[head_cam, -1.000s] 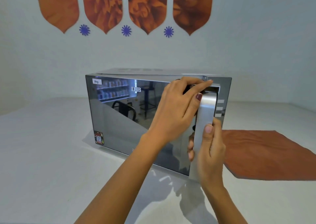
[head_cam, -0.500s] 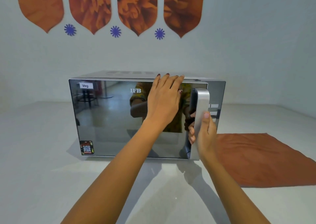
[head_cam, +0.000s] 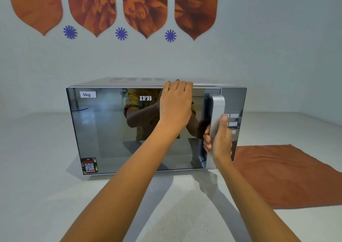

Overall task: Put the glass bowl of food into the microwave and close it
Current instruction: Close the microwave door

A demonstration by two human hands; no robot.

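Fingers of the left hand lie flat and close together against the top of the microwave door, tips hooked just over its upper edge, pinching nothing. Right of centre in the frame, the right hand wraps the silver vertical handle: its thumb presses the handle's front face while the other fingers curl around behind it, so that hand is closed on the handle.

A second ago the door stood swung partly outward, its mirrored face angled toward the left of the frame, with both hands at its handle end. Half a second ago it had come square to the cabinet, and now it sits flush with the microwave, no gap showing along the top or beside the control buttons. The left hand has moved from the handle end to the door's upper middle, pushing flat.

I judge the closing step to be essentially done; only a last firm press to seat the latch, then letting go, seems left. The glass bowl of food is not visible anywhere: the door reflects the room and the person, hiding the cavity, so it is presumably inside, though that cannot be confirmed. An orange cloth lies on the white counter at the right of the frame, bare of any bowl.
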